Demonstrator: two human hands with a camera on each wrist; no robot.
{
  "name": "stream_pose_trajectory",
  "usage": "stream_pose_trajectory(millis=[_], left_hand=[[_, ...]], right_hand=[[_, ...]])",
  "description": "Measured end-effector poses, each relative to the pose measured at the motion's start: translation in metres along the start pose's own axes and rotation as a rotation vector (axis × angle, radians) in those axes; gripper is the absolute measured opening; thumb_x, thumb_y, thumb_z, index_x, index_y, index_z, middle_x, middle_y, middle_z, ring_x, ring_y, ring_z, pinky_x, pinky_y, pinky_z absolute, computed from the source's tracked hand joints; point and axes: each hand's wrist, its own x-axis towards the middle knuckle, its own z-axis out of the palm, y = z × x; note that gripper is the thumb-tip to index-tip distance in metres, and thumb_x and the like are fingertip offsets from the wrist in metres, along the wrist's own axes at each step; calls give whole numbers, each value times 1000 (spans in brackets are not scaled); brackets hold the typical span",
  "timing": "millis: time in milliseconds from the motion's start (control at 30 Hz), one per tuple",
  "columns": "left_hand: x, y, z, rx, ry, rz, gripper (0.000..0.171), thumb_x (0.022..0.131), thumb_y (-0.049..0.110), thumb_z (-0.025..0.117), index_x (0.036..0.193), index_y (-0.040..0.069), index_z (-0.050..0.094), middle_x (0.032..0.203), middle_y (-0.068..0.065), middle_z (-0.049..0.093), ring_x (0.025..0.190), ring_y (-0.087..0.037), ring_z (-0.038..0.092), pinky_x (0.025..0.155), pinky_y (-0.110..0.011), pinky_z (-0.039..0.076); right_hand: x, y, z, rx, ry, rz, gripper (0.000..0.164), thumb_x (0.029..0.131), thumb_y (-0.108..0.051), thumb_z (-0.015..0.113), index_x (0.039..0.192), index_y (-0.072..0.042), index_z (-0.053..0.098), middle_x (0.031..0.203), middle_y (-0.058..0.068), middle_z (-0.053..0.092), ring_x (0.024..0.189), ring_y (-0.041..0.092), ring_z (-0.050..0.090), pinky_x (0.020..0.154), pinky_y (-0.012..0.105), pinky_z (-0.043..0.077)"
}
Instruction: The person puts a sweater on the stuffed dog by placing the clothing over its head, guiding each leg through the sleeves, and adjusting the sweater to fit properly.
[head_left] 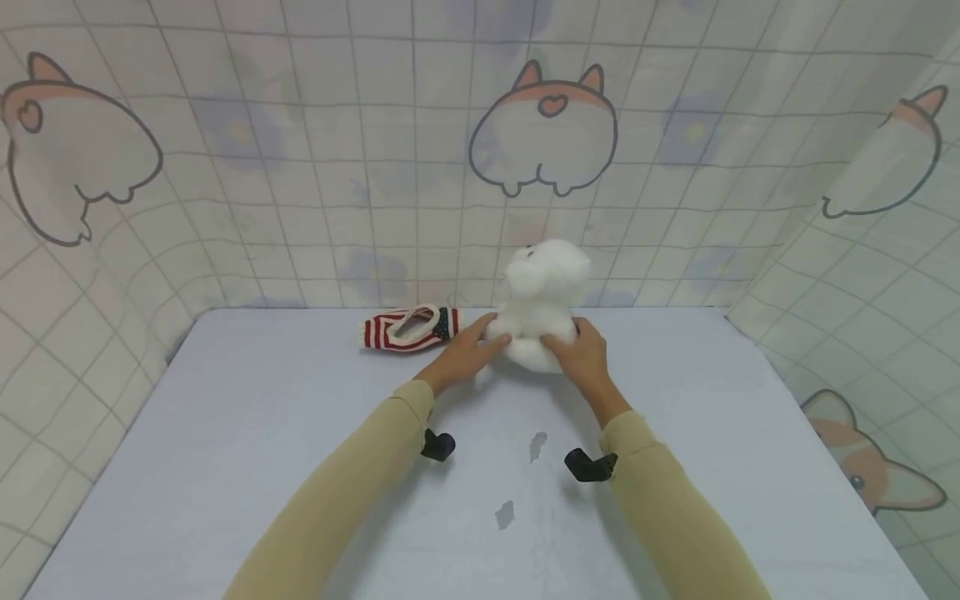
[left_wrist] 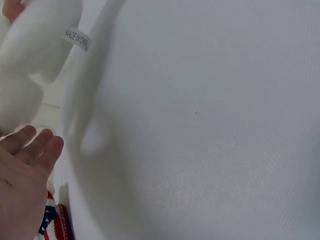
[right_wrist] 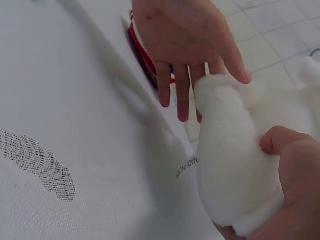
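A white plush toy point(head_left: 546, 275) sits near the far edge of the table, tilted a little back. My right hand point(head_left: 585, 354) grips its lower right side, the thumb pressed into the fur in the right wrist view. On the toy's other side is my left hand point(head_left: 465, 354); its fingers are straight and spread, and the thumb touches or nearly touches the plush. A small white tag point(left_wrist: 78, 39) with printed letters sticks out from the toy's underside. Left of my left hand lies a red-and-white striped knitted piece point(head_left: 411, 328) with a navy patch and a pale opening.
A pale cloth covers the table point(head_left: 247, 467), with two grey worn patches point(head_left: 537, 446) toward the front middle. Behind it and at both sides hangs a gridded curtain point(head_left: 300, 167) with cartoon corgis. Black camera mounts point(head_left: 438, 445) jut inward from both wrists.
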Motion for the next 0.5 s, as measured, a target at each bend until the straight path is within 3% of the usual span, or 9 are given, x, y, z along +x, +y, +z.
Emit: stream_pose_trajectory(millis=[133,267,500], left_hand=[[-3,1,-3,-56,6,-12,83,85,80,37,153,35,22,158,-5,30,143,-30,34,114,-57,28],[-6,3,-5,-104,7,10,91,83,83,35,155,30,19,158,-4,31,135,-28,45,111,-52,36],[-11,8,-7,-184,-1,28,100,78,81,49,156,29,14,160,1,26,142,-24,38,113,-51,34]], right_hand=[[-3,-3,-3,58,-32,16,56,85,-31,67,129,0,51,126,20,59,113,35,57,95,47,49],[-6,-6,-7,105,-57,27,57,85,-31,65,132,-2,50,128,18,58,113,34,56,95,47,49],[-11,-9,-15,194,-95,43,55,86,-26,62,134,-3,49,130,18,56,115,34,55,97,47,48]])
